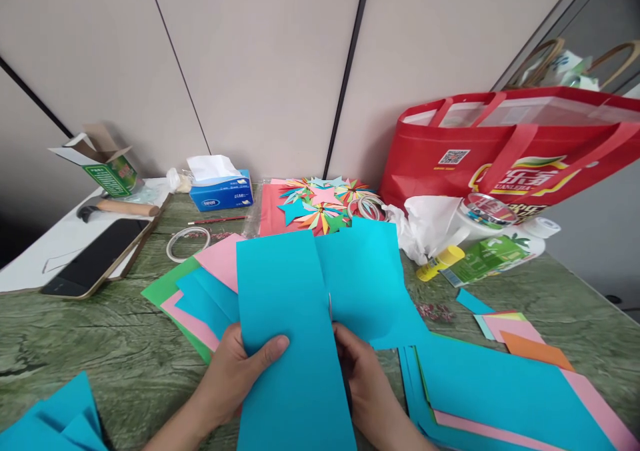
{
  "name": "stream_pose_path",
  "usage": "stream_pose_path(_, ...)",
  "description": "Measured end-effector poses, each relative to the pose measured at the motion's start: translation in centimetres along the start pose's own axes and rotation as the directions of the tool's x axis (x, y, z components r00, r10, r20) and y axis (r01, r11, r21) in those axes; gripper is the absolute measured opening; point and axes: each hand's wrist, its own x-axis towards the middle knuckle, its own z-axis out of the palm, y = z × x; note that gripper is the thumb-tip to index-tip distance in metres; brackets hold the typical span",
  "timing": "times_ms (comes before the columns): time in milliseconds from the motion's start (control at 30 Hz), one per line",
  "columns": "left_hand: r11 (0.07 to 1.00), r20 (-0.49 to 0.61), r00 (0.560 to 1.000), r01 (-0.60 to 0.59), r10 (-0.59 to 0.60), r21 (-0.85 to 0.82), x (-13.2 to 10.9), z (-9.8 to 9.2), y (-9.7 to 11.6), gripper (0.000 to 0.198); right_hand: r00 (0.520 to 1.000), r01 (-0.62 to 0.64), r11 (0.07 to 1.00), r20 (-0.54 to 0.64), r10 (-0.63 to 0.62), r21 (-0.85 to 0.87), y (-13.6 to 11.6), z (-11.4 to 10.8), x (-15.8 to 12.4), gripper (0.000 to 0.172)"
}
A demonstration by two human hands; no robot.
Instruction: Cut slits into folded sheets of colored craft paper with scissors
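Side by Side, Two Panels of Blue Paper Meet Before You

Right now your left hand point(233, 374) pinches the left edge of a long blue paper panel point(287, 304), thumb pressed flat on its face and fingers tucked behind. Your right hand point(363, 377) is curled close against the panel's right edge, partly hidden behind it; you can see a thin metallic sliver point(330, 304) just above those bent fingers, but what they clasp cannot be told. A wider blue panel point(360, 271) spreads away to the right, and whether the two are joined is unclear. Both are up in front of you, over the green-patterned table point(135, 364).

To your left, pink, green and blue sheets point(205, 304) fan out partly behind the long panel, with a tape roll point(171, 245) beyond them and a smartphone point(95, 257) farther left. To your right lies a stack of coloured paper point(510, 384), blue uppermost. Farther back, a blue tissue pack point(223, 194) sits left of some paper stars point(323, 195), while a yellow glue stick point(440, 263) lies in front of a red shopping bag point(435, 161)
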Motion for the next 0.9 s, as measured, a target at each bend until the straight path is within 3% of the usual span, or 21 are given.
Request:
stream_pose_path(167, 1.000, 0.021, 1.000, 0.006, -0.006, -0.004, -0.07, -0.07, -0.24, 0.029, 1.000, 0.008, 1.000, 0.015, -0.008, -0.003, 0.01, -0.35, 0.01, 0.039)
stream_pose_path(400, 1.000, 0.014, 1.000, -0.002, 0.002, -0.002, -0.07, -0.06, -0.15, 0.030, 1.000, 0.010, 1.000, 0.030, -0.010, 0.022, 0.06, -0.31, -0.07, 0.028)
stream_pose_path(633, 1.000, 0.026, 1.000, 0.003, -0.003, 0.017, -0.02, -0.01, -0.11, 0.029, 0.999, -0.011, 1.000, 0.044, 0.011, 0.007, -0.28, -0.28, -0.05, 0.034)
stream_pose_path(900, 0.998, 0.007, 1.000, -0.006, 0.005, 0.057, -0.08, -0.18, -0.39, 0.029, 1.000, -0.025, 1.000, 0.001, 0.025, 0.015, -0.53, -0.02, -0.04, 0.027)
